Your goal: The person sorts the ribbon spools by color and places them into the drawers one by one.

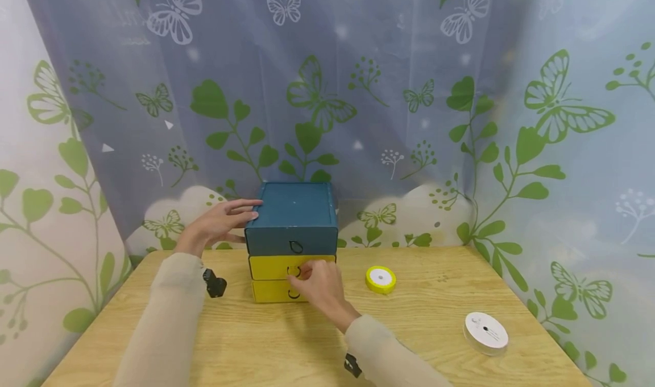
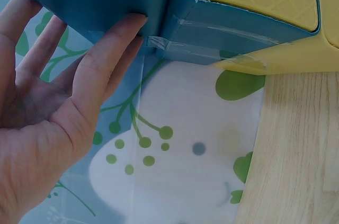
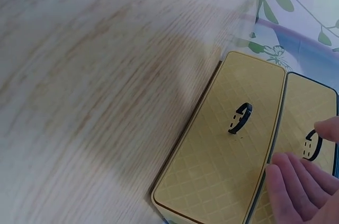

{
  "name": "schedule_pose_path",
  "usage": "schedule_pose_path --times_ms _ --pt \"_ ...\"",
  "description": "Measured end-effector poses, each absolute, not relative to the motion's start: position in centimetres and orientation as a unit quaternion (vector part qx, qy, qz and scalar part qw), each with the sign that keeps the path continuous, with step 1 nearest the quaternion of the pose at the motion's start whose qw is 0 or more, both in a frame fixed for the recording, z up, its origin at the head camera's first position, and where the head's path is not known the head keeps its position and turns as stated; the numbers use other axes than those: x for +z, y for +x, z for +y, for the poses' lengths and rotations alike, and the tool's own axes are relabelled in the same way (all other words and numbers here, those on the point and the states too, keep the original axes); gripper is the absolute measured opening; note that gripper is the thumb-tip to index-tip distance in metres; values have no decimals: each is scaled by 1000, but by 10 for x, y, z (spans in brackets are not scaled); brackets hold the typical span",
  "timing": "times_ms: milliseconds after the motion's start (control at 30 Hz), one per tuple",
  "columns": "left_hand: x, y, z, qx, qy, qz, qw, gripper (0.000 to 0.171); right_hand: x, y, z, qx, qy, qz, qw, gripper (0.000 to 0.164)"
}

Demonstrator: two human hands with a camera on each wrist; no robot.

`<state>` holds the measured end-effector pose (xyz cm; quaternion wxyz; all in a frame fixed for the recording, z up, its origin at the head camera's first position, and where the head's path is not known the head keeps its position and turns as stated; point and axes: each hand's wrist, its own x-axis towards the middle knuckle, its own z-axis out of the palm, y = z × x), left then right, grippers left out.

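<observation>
A stack of three small drawers stands on the table: a blue drawer (image 1: 291, 241) on top, a yellow middle drawer (image 1: 266, 267) and a yellow bottom drawer (image 1: 267, 291). Each front carries a black loop handle. My left hand (image 1: 221, 222) rests against the upper left side of the stack, fingertips on the blue top and side; the left wrist view shows its fingers extended along the blue wall. At the middle drawer's handle (image 3: 316, 147), my right hand (image 1: 322, 284) has its thumb at the loop and its fingers spread apart beside it.
To the right of the drawers lies a yellow roll (image 1: 381, 279) with a white centre. Further right and nearer is a white spool (image 1: 486, 333). A patterned curtain (image 1: 378, 120) hangs behind the wooden table (image 1: 409, 330).
</observation>
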<state>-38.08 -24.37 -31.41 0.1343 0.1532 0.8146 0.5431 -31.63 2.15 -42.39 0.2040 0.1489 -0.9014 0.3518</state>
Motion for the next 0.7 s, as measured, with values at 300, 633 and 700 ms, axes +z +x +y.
schedule_pose_path --times_ms 300,633,700 --pt "-315 -383 -245 546 152 813 137 65 -429 -319 28 393 183 -882 186 18" --pt "-315 -383 -245 546 151 812 138 64 -431 -323 39 415 236 -865 154 16" --pt "-315 -383 -245 546 152 812 139 64 -431 -322 41 416 243 -864 149 16"
